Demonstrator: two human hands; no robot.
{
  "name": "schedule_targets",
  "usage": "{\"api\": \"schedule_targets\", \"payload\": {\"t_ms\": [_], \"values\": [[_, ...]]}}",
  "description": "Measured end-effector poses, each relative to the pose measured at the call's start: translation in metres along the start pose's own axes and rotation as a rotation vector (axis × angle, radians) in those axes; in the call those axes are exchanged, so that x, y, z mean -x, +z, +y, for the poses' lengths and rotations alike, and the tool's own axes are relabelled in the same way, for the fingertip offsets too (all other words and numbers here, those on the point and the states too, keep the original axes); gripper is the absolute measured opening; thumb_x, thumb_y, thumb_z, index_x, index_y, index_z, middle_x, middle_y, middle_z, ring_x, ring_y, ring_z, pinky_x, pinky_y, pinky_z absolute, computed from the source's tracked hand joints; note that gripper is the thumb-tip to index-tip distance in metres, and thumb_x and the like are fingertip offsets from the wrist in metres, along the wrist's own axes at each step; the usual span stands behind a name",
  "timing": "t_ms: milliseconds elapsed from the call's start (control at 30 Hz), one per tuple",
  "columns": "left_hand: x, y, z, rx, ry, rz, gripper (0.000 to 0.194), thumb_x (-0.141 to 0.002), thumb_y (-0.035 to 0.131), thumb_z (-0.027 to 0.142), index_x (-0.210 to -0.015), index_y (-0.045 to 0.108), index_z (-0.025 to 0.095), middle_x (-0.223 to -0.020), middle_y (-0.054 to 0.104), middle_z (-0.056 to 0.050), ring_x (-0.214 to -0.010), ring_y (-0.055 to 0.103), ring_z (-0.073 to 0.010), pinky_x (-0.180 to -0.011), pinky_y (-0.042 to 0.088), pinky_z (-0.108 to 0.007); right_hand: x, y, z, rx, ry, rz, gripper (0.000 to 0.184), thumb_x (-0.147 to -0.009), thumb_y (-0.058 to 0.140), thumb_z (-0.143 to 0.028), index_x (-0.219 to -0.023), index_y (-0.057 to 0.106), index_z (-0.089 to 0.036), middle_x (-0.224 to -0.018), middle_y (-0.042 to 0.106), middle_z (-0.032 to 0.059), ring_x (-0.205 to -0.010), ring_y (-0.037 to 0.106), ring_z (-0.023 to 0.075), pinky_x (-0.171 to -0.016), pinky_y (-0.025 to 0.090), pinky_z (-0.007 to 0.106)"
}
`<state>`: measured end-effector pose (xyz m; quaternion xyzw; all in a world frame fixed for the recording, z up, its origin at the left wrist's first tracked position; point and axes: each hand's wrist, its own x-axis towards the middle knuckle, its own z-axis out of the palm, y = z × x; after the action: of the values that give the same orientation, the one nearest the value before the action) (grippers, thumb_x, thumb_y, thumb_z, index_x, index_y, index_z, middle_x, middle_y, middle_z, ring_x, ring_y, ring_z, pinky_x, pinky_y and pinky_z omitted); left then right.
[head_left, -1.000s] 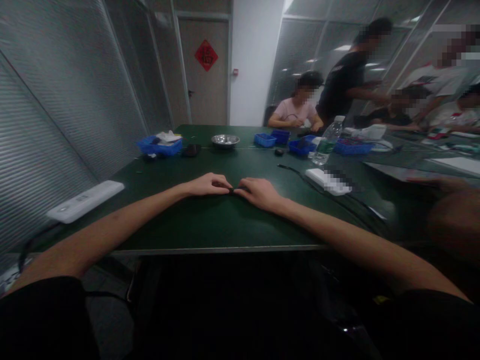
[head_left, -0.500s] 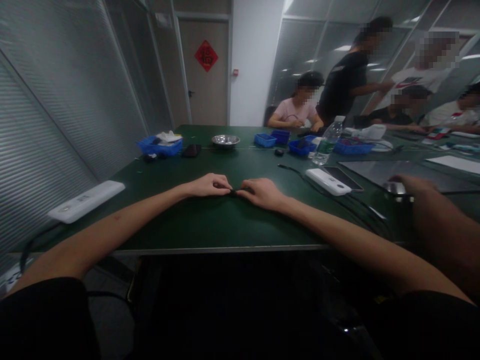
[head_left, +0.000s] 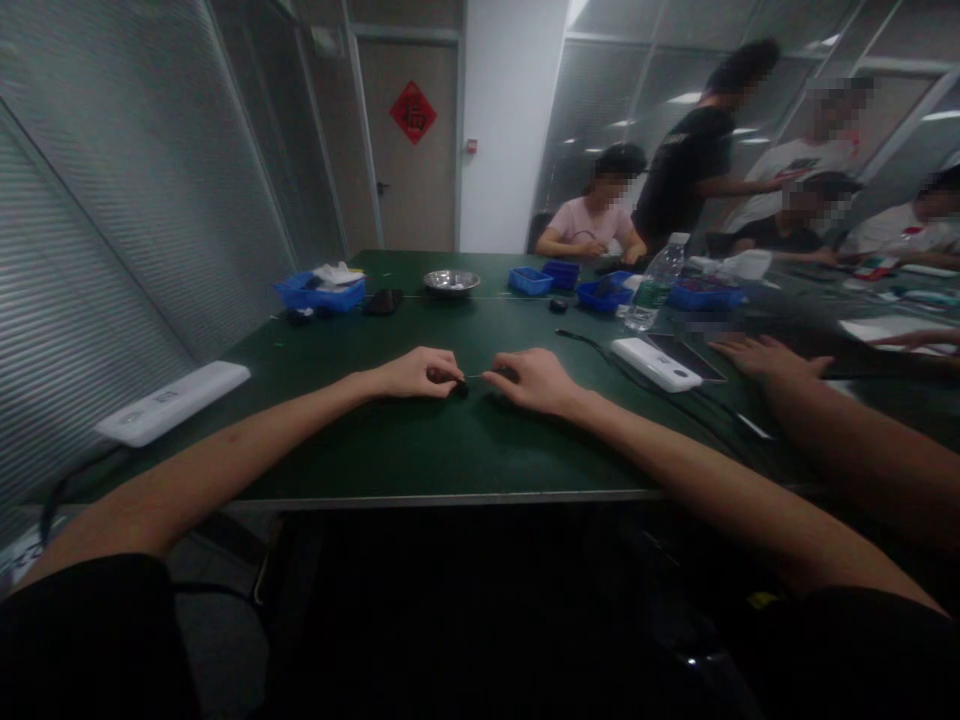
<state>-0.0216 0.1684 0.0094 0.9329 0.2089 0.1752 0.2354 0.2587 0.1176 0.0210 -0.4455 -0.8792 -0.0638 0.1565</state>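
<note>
In the middle of the green table [head_left: 405, 450], my left hand [head_left: 424, 372] is closed, thumb and fingertips pinching a small black object [head_left: 462, 387]. Its kind is too small and dark to make out. A little to the right, my right hand [head_left: 529, 378] is closed in a pinch, palm down. A thin pale sliver [head_left: 475, 376] spans the narrow gap from its fingertips toward the black object. Whatever more the right fingers hold is hidden behind them.
White power strips lie at left [head_left: 174, 402] and right [head_left: 654, 364]. Farther back are a metal bowl [head_left: 451, 284], a blue basket [head_left: 321, 291], blue trays [head_left: 530, 281] and a water bottle [head_left: 660, 285]. A co-worker's hand [head_left: 772, 358] rests at right; other people sit or stand behind.
My right hand has drawn slightly right, opening a gap with the thin sliver showing. My left hand stays nearly still. The co-worker's arm moved over the dark panel at right.
</note>
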Motion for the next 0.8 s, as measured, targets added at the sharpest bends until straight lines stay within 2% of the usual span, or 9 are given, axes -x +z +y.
{"api": "schedule_targets", "payload": {"t_ms": [200,333,433,567,667,800], "values": [[0.002,0.005,0.005,-0.234,0.153,0.04,0.028,-0.094,0.062,0.028,-0.117,0.076,0.021,-0.108,0.068,-0.009,-0.092,0.065,-0.0203,-0.084,0.051,-0.032,-0.002,0.001,0.009,0.03,0.153,0.012,0.051,-0.104,0.04,-0.061,-0.105,0.073,-0.021,-0.085,0.074,0.0079,-0.078,0.066,0.022,-0.067,0.034,0.029],[0.002,0.007,0.008,-0.313,0.201,0.037,0.027,-0.096,0.062,0.032,-0.117,0.075,0.021,-0.109,0.069,-0.01,-0.098,0.065,-0.0225,-0.087,0.052,-0.034,-0.001,0.004,0.012,0.022,0.175,-0.004,0.053,-0.104,0.039,-0.062,-0.105,0.073,-0.022,-0.087,0.075,0.0082,-0.08,0.067,0.0222,-0.068,0.035,0.029],[0.001,0.007,0.005,-0.302,0.177,0.05,0.028,-0.098,0.06,0.034,-0.118,0.074,0.02,-0.111,0.069,-0.011,-0.1,0.065,-0.0227,-0.088,0.052,-0.034,-0.001,0.005,0.011,0.024,0.159,-0.007,0.052,-0.104,0.039,-0.062,-0.104,0.072,-0.022,-0.085,0.074,0.0078,-0.079,0.066,0.0219,-0.067,0.034,0.029],[0.005,-0.006,-0.019,-0.29,0.023,0.104,0.031,-0.098,0.059,0.039,-0.117,0.074,0.02,-0.112,0.069,-0.011,-0.101,0.065,-0.0231,-0.09,0.051,-0.035,-0.001,0.004,0.008,-0.001,0.137,-0.03,0.052,-0.104,0.039,-0.062,-0.104,0.072,-0.022,-0.085,0.074,0.0075,-0.076,0.065,0.0205,-0.066,0.034,0.028],[0.018,-0.029,-0.052,-0.334,-0.197,0.168,0.038,-0.096,0.059,0.046,-0.12,0.073,0.02,-0.115,0.069,-0.011,-0.102,0.065,-0.0245,-0.091,0.05,-0.036,-0.001,0.002,0.006,-0.021,0.136,-0.052,0.052,-0.104,0.039,-0.061,-0.104,0.072,-0.021,-0.086,0.074,0.0076,-0.076,0.065,0.0201,-0.066,0.036,0.028],[0.051,-0.064,-0.1,-0.505,-0.526,0.248,0.042,-0.094,0.057,0.046,-0.121,0.073,0.018,-0.124,0.069,-0.012,-0.111,0.064,-0.0284,-0.095,0.048,-0.038,-0.001,0.001,0.004,-0.027,0.13,-0.078,0.05,-0.105,0.041,-0.06,-0.106,0.072,-0.021,-0.087,0.074,0.0075,-0.077,0.065,0.0201,-0.066,0.037,0.029]]}}
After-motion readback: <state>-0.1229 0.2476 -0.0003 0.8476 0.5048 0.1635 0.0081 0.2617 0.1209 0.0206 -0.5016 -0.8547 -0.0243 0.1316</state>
